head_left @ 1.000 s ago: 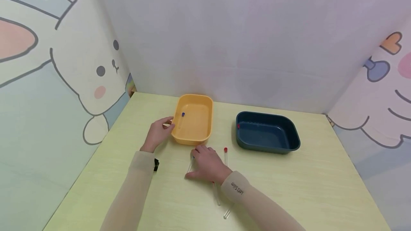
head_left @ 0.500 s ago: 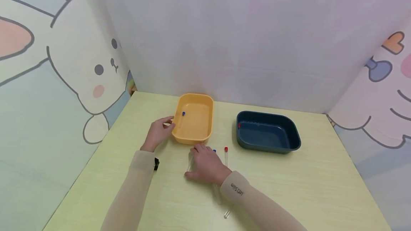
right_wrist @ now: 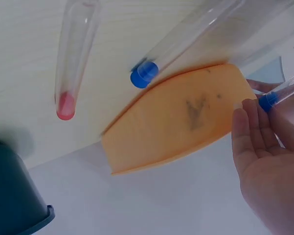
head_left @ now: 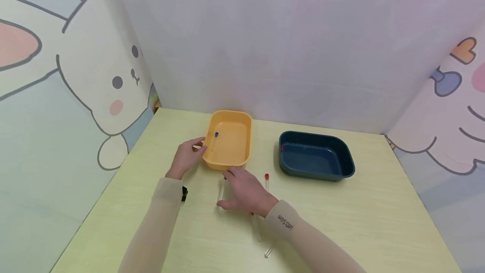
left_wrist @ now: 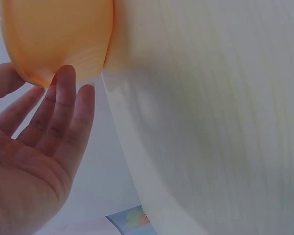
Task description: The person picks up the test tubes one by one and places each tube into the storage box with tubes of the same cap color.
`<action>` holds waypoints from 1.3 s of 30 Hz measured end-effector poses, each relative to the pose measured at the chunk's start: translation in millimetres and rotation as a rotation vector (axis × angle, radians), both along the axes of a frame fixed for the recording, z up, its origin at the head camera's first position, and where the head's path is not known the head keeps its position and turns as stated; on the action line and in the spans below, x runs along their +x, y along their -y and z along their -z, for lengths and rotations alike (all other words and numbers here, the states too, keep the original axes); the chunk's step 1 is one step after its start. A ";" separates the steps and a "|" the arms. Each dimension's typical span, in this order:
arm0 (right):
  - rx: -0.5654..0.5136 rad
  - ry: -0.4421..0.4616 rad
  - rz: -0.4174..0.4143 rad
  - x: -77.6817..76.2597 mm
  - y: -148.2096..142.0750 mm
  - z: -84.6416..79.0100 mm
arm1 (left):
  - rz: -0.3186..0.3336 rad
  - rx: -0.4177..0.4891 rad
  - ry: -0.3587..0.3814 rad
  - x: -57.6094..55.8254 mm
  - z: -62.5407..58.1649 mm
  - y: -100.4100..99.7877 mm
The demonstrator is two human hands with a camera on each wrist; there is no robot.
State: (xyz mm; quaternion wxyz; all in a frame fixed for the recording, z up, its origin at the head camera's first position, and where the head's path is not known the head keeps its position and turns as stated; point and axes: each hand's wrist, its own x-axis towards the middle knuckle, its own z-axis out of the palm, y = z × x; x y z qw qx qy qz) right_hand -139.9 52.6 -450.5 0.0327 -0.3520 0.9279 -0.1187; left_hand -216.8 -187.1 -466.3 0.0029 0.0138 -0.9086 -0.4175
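Observation:
My left hand holds the near left rim of the yellow tray, thumb and fingers at its edge. Inside that tray lies one blue-capped test tube. Just in front of the tray, my right hand pinches a clear test tube lengthwise between thumb and fingers. Its blue cap shows beside the fingertips in the right wrist view. Another blue-capped tube lies on the table there, mostly hidden by the hand in the head view. A red-capped tube rests to the right.
The dark blue tray stands at right, a red cap inside at its left. Another red-capped tube and a tube end lie near my right forearm. A black object sits by my left wrist.
My right hand has shifted slightly toward the yellow tray, and the tube in its grip has moved with it. My left hand stays at the tray's rim.

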 end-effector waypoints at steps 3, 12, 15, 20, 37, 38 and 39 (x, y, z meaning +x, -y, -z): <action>-0.036 -0.041 -0.017 -1.0 -1.6 -5.1 | 0.007 0.000 -0.001 0.5 -0.2 0.5; -0.119 -0.131 -0.036 -11.6 -7.2 -11.1 | 0.037 0.014 -0.045 3.1 0.9 2.4; -0.143 -0.140 -0.037 -14.6 -8.5 -13.5 | 0.033 0.009 -0.037 2.7 1.4 2.6; -0.167 -0.151 -0.034 -19.5 -9.9 -17.3 | 0.029 0.015 -0.032 3.0 -0.3 2.6; -0.217 -0.151 0.005 -48.7 -16.2 -27.8 | 0.028 0.027 -0.014 3.9 -3.3 1.9; -0.219 -0.143 0.009 -50.8 -16.4 -28.2 | 0.030 0.032 -0.018 3.8 -3.3 2.0; -0.220 -0.137 0.012 -53.1 -16.7 -28.5 | 0.033 0.036 -0.021 3.8 -3.4 2.1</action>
